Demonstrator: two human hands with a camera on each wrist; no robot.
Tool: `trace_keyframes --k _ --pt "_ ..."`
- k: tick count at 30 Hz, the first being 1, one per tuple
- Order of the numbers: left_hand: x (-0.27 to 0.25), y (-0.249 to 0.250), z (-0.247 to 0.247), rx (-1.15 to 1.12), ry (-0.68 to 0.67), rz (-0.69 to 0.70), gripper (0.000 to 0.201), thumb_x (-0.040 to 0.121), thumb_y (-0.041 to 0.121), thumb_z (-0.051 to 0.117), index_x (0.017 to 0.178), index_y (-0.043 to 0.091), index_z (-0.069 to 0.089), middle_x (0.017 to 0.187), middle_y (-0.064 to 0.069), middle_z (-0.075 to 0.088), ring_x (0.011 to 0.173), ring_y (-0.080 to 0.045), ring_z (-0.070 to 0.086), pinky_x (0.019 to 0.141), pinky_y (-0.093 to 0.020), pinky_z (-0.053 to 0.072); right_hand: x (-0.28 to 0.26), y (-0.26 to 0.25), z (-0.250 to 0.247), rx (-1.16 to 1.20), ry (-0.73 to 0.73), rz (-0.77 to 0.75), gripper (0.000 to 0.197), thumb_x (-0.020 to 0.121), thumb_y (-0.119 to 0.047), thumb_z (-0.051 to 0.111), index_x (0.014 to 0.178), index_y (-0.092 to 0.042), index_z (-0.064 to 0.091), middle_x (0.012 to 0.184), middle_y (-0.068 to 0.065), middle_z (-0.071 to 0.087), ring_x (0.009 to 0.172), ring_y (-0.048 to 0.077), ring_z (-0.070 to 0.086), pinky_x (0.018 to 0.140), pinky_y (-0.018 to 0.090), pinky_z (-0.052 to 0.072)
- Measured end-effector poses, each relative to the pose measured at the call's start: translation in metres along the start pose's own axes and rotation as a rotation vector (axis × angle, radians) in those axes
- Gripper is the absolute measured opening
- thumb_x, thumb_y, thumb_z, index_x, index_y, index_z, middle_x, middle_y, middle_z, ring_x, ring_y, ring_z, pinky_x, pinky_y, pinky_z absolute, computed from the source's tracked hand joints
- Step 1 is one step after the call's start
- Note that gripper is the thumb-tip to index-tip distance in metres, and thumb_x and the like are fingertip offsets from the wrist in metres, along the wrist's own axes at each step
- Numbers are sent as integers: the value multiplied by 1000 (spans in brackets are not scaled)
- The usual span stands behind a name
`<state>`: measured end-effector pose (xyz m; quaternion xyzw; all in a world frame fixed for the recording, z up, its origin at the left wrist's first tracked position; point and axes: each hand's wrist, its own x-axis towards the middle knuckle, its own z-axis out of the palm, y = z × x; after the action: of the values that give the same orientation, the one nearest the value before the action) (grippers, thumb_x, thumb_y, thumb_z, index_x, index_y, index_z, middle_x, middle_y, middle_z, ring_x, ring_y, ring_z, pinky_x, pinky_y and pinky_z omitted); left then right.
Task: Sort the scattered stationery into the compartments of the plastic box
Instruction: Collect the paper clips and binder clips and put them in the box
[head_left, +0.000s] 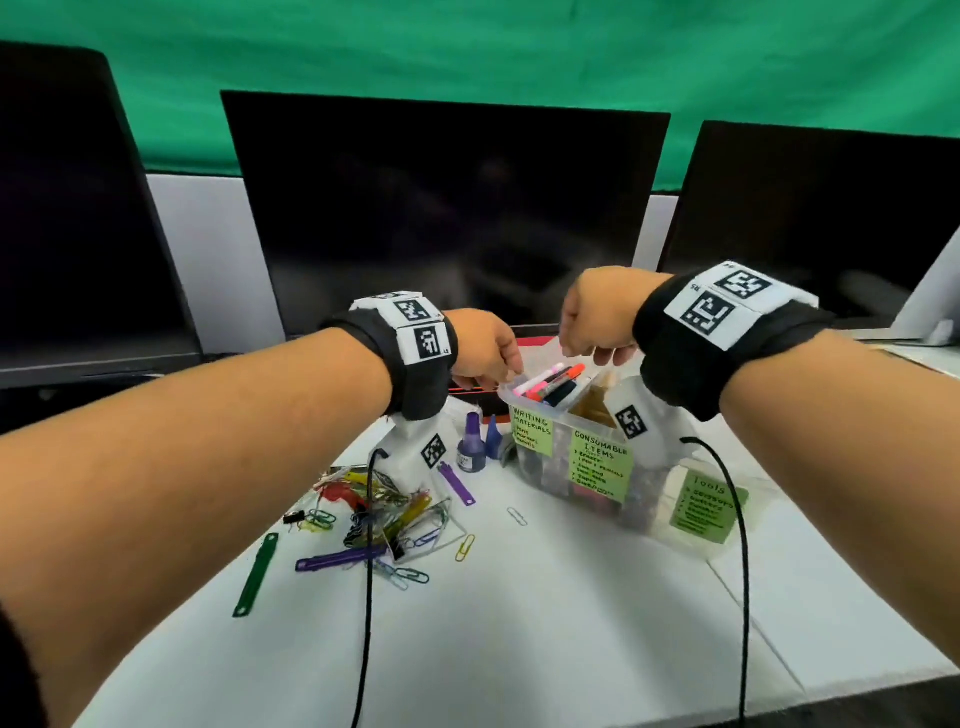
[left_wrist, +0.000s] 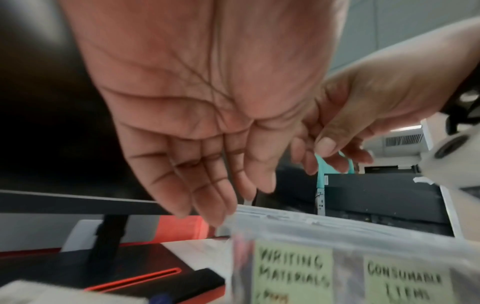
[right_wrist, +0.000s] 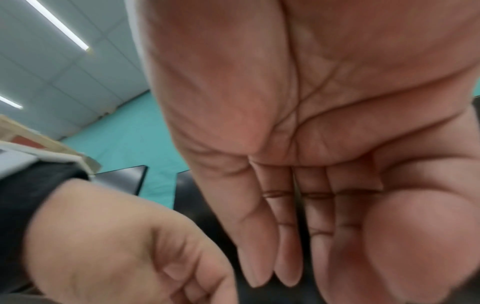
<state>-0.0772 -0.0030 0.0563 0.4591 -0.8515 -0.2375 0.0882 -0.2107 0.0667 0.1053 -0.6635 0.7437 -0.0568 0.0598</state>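
1. The clear plastic box stands on the white table at about 1 o'clock from the scattered paper clips, with markers in its "Writing Materials" compartment.
2. The left hand hovers at the box's 10 o'clock corner, fingers straight and relaxed, holding nothing, tips just above the rim.
3. The right hand hangs over the box at 12 o'clock; in the left wrist view its thumb and fingers pinch teal-handled scissors, blades pointing down.
4. An ink bottle stands at 9 o'clock of the box.
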Motion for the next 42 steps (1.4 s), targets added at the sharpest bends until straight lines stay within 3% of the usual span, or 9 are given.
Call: trace_keyframes --k 5,8,11,15,18,22,29,34,42 --pt "-34 -44 12 210 -142 -154 14 89 14 61 101 13 68 93 0 65 81 -12 62 60 -17 50 -5 -55 52 -72 -126 -133 21 85 -14 65 104 -6 71 97 12 73 77 23 67 79 34 58" --pt "-55 -63 25 446 -272 -200 28 87 24 65 113 12 67 105 -3 70 72 -12 59 52 -15 45 -6 -73 94 -148 -244 -161 26 84 -19 68 106 -5 70 74 5 66 59 18 60 59 26 53" --pt "-70 -78 35 609 -367 -188 36 84 29 69 117 16 65 106 -2 65 70 -13 53 53 -17 38 -7 -81 127 -253 -353 -239 42 85 -26 68 122 -7 63 104 9 67 82 22 63 48 18 46" --pt "-83 -93 40 594 -427 -136 43 77 27 76 117 19 63 97 7 55 89 -12 49 59 -19 37 -5 -79 150 -355 -355 -326 49 85 -18 66 133 -17 55 132 7 55 120 25 53 88 25 47" --pt "-90 -98 45 601 -429 -131 51 74 34 79 119 18 60 97 5 55 89 -14 50 72 -22 38 -3 -72 156 -340 -319 -307 41 85 -21 67 125 -14 60 126 7 60 115 24 56 86 25 46" --pt "-96 -106 57 689 -374 -96 49 77 32 76 119 16 56 105 -5 58 88 -16 45 50 -20 27 0 -72 158 -341 -309 -287 39 86 -28 67 120 -11 64 123 7 62 114 24 57 89 27 47" --pt "-98 -108 61 792 -268 -24 41 88 23 63 126 12 53 126 -8 58 115 -26 54 47 -19 19 4 -63 149 -357 -203 -189 40 88 -31 63 119 -6 63 118 11 63 105 26 60 83 27 48" --pt "-96 -114 54 680 -155 -32 33 94 18 52 127 14 54 125 -7 58 115 -24 54 73 -23 33 2 -57 136 -341 -213 -83 47 95 -29 55 138 -14 46 130 13 54 119 27 56 97 30 46" --pt "-85 -122 32 587 -7 -189 32 98 13 39 127 6 51 129 -12 56 118 -27 53 94 -32 43 9 -69 151 -372 -268 -58 54 97 -33 43 145 -8 34 145 13 44 131 29 45 106 34 37"
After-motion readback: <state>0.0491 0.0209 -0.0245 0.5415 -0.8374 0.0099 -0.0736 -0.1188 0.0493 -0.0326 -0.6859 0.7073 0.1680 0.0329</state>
